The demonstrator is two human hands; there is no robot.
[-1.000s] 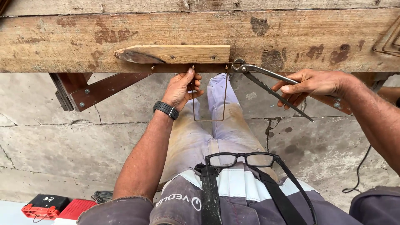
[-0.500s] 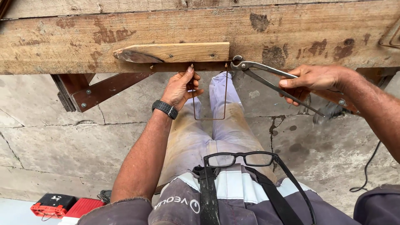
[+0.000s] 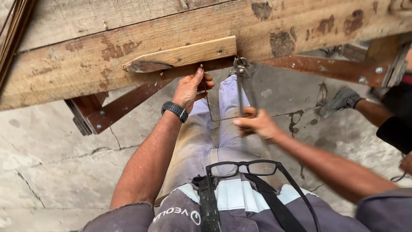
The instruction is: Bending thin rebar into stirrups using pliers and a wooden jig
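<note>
Thin bent wire (image 3: 211, 109) — pincers (image 3: 241, 71) upright

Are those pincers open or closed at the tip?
Closed, it seems: the pincers nip the bent wire under the plank, and the right hand squeezes both handles together.

We had one view only, from the camera worn on the head. It looked steeply down past the chest to the legs and the concrete floor (image 3: 51, 172), and stood close to the wooden plank (image 3: 107, 64) crossing the top of the frame. No second view shared the scene.
</note>
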